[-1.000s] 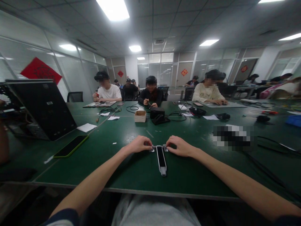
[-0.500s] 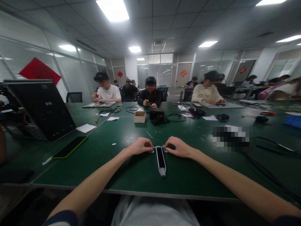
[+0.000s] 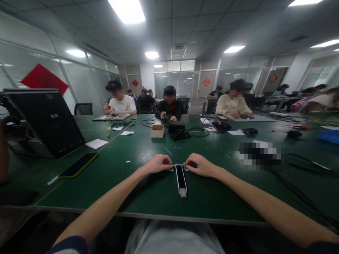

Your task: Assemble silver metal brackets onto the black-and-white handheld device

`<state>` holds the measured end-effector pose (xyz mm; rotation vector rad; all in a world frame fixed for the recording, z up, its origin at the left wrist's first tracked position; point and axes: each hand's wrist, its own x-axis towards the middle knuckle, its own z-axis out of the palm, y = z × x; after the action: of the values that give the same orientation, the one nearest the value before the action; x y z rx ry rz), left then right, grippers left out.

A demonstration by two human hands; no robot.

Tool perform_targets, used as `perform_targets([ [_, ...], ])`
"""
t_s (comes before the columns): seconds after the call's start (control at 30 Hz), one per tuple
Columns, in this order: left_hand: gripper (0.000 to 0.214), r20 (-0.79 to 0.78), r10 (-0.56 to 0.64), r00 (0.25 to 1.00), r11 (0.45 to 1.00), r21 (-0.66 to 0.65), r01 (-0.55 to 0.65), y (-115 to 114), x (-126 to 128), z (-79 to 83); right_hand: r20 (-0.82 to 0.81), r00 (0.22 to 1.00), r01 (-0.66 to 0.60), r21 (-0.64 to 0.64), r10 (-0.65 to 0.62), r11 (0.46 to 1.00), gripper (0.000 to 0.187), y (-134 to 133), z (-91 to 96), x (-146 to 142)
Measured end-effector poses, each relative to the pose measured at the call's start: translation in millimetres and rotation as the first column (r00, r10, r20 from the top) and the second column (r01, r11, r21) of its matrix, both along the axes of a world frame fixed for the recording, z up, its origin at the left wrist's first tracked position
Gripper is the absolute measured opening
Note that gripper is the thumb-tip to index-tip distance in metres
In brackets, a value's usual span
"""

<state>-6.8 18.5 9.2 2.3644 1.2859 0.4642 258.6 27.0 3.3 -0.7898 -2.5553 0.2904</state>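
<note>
Looks like left hand point(image 3: 162, 163) and right hand point(image 3: 199, 164) each pinch a metal bit point(image 3: 185, 168) beside the slim gadget point(image 3: 181, 179). Uneven tugging could probably skid it across the tabletop point(image 3: 150, 197).

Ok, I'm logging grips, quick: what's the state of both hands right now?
Left hand: closed, fingertips on the left metal piece.
Right hand: closed, fingertips on the right metal piece.

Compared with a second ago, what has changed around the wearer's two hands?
Nothing was visibly taken up or let go; the whole view shifts only slightly, as if the camera moved. The left hand and right hand stay at the small metal pieces beside the far end of the slim black-and-white device. The device and the green-edged phone stay put.
</note>
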Motion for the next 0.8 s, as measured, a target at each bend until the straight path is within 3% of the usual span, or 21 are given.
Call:
perform_targets([
  [0.17, 0.022, -0.042, 0.018, 0.999, 0.999, 0.044, -0.016, -1.0, 0.6, -0.5, -0.003, 1.0, -0.001, -0.008, 0.001, 1.0, 0.012, 1.1, -0.6, 0.3],
  [0.4, 0.025, -0.01, 0.036, 0.999, 0.999, -0.007, -0.036, -3.3, 1.5, 5.3, 0.003, 1.0, -0.005, -0.016, 0.005, 1.0, 0.013, 2.8, -2.8, 1.1],
  [0.8, 0.026, -0.007, 0.038, 0.999, 0.999, 0.009, -0.038, -3.8, 1.2, 5.3, 0.025, 0.999, 0.028, 0.073, -0.029, 0.997, 0.015, 0.9, 1.4, -0.4],
])
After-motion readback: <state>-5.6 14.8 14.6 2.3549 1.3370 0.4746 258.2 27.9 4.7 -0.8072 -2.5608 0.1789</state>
